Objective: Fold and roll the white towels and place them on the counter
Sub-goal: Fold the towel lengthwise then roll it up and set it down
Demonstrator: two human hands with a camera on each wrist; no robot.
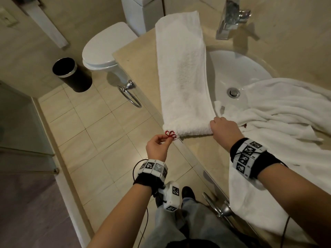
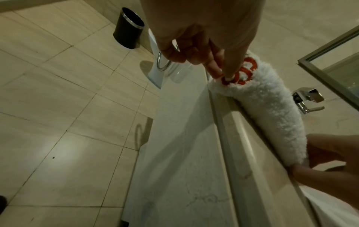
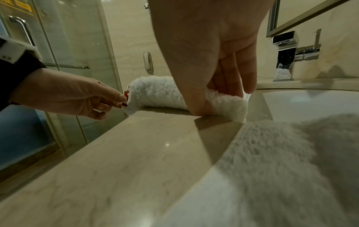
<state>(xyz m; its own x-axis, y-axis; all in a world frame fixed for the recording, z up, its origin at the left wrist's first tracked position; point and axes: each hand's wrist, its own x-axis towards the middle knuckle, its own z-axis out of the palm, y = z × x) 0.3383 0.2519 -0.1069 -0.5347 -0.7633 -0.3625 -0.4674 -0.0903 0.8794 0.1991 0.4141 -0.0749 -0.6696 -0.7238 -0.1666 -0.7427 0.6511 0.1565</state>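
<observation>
My folded towel [image 1: 182,74] lay as a long, narrow strip of thick, nubbly white terry on the smooth beige stone counter [image 1: 136,63], just left of the round white sink [image 1: 238,68] and running from the counter's front edge back toward the square chrome tap [image 1: 231,18]. Its near end was curled into a soft, plump roll at that front edge.

My left hand [image 1: 157,147] pinched the red looped embroidery [image 1: 170,134] at the roll's left corner between thumb and fingertip, the other fingers tucked in. My right hand [image 1: 223,127] gripped the roll's right end, thumb down at the counter and fingers curled over the fluffy top.

A second towel [image 1: 286,111], rumpled and loose, spread from the sink's right side over the counter and hung off its front edge.

On the glossy tiled floor left of the counter stood a black round bin [image 1: 71,74] with a shiny metal rim.
</observation>
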